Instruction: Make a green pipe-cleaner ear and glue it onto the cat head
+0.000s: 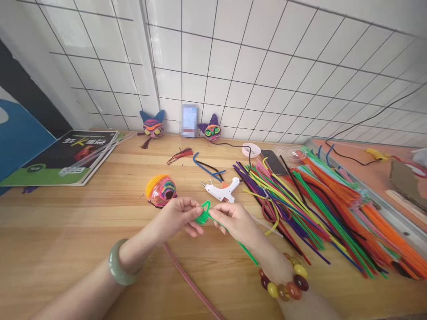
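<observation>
Both hands meet over the middle of the wooden desk (66,222), near its front edge. The left hand (178,218) pinches the coiled end of a green fuzzy pipe cleaner (204,212), fingers closed on it; the right hand (233,220) grips the stem (its tail runs under the wrist). A white glue gun (223,191) lies just behind.
</observation>
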Motion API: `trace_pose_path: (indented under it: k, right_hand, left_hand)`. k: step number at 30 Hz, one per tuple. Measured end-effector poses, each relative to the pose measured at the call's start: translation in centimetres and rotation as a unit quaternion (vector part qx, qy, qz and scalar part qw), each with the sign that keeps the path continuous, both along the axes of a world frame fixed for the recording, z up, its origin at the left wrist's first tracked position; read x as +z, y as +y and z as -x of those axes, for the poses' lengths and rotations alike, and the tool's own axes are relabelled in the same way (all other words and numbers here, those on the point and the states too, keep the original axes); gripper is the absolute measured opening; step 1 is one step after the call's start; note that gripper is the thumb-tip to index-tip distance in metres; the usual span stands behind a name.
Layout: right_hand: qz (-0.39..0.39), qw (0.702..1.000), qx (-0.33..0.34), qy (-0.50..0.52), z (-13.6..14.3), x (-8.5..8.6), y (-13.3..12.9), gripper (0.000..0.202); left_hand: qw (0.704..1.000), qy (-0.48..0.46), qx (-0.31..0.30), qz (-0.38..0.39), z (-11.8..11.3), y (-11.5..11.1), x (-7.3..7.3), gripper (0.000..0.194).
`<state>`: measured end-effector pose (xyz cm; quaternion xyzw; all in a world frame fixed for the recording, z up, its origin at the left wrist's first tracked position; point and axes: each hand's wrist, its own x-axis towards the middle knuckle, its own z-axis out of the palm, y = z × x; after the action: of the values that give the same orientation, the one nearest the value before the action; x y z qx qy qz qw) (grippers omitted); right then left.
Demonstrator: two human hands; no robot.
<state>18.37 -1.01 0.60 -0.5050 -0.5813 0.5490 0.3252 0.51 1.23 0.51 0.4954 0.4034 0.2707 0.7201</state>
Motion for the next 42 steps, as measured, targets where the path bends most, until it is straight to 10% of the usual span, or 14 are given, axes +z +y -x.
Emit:
trace_pose_path:
  k: [42]
  right_hand:
    - [0.002,0.995,0.039,0.094,-0.11,0.46,-0.23,0.019]
  left_hand:
    - [0.98,-0.153,-0.034,0.123,0.69,-0.16,-0.11,0.013]
